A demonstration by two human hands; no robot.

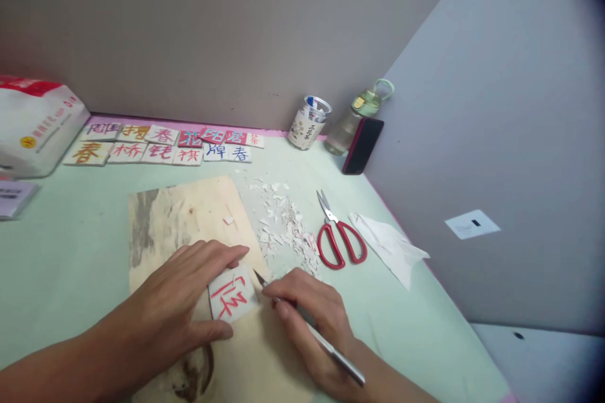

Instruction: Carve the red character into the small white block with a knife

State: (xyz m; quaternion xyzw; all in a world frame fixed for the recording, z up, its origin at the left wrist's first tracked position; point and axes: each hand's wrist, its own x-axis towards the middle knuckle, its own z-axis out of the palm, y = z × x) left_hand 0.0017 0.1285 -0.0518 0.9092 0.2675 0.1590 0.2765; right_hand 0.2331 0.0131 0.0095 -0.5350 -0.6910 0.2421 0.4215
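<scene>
A small white tile (232, 295) with a red character lies on the wooden board (208, 208). My left hand (177, 296) grips this tile along its left side, thumb at the near edge and fingers at the far one. In my right hand (314, 318) is a craft knife (331, 349) with a silver handle, held like a pen. Its blade points up and left, just right of the tile's upper right corner; whether it touches the board I cannot tell. Pale chips (283, 220) are scattered beyond the board's right edge.
Red-handled scissors (341, 239) and a crumpled tissue (390, 245) lie to the right. Two rows of lettered tiles (158, 152) line the back. A jar (309, 126), a bottle (347, 126) and a leaning phone (363, 146) stand by the wall. A white bag (40, 132) sits at left.
</scene>
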